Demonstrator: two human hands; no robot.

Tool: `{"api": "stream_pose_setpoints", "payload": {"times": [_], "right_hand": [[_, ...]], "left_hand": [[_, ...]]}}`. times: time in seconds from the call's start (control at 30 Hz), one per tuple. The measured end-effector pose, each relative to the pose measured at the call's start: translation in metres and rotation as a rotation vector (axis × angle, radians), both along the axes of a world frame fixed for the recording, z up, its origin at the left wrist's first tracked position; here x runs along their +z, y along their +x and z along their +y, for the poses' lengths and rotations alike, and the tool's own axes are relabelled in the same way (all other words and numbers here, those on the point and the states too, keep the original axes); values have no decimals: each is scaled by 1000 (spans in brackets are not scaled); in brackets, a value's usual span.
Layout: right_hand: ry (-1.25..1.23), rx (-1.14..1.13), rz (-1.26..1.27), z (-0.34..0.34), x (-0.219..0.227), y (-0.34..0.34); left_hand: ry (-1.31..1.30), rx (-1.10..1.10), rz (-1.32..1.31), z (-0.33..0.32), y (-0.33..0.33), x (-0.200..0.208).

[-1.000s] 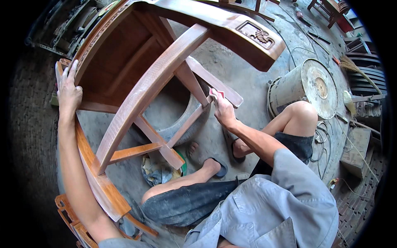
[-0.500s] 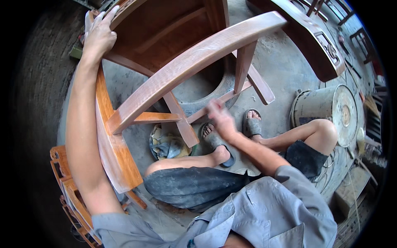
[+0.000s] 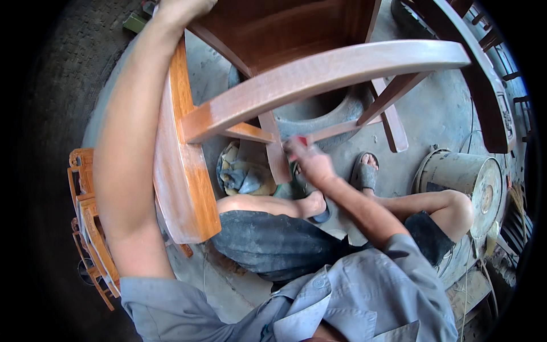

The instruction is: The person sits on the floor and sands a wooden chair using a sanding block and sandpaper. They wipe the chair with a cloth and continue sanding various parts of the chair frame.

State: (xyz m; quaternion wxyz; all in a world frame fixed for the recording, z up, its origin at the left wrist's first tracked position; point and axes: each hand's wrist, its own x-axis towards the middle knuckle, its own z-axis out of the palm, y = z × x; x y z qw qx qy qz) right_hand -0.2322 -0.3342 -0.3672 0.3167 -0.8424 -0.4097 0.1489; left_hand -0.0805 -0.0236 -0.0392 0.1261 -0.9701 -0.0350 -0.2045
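A wooden chair [image 3: 330,61] lies tipped in front of me, its curved rail pale with dust and partly orange-brown. My left hand [image 3: 188,7] is against the chair's frame at the top edge of the picture; its fingers are cut off from view. Low on the chair, my right hand [image 3: 313,165] is closed at the end of a leg by a thin crossbar [image 3: 339,131]. A small red piece [image 3: 301,140] shows between its fingers, too blurred to name surely. The chair's dark brown panel [image 3: 285,34] fills the top middle.
A round grey stand [image 3: 342,114] sits under the chair. Beside my foot is a basin with crumpled cloths [image 3: 245,171]. A dirty bucket [image 3: 456,176] lies at the right. Orange carved wooden furniture [image 3: 88,211] stands at the left; a dark curved wooden piece [image 3: 490,97] is at the upper right.
The chair has shifted right and up in view. My left hand has gone up, mostly out of the picture. My right hand stays low by the leg, and the red piece now shows in it.
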Motion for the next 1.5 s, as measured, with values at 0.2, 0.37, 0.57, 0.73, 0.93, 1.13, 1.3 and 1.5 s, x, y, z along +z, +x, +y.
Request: {"api": "stream_pose_setpoints", "payload": {"times": [0.2,0.37,0.57,0.73,0.93,1.13,1.3,1.5], "right_hand": [[247,1,-199,-19,21,26],[-57,187,-290,55,5,16],[108,445,-364,10,18,-11],[8,460,-330,14,8,26],[66,489,-281,19,23,14],[80,567,-490,-23,-17,-25],[-37,464,-304,25,14,12],[46,575,-443,0,-5,-9]], "left_hand": [[23,13,31,-2,-1,9],[22,3,4,-5,5,-1],[-2,-26,28,-6,6,8],[61,-162,-55,10,5,-2],[13,-17,-21,2,9,1],[-12,-63,9,0,12,9],[40,-101,9,11,7,5],[-28,-34,61,0,4,10]]}}
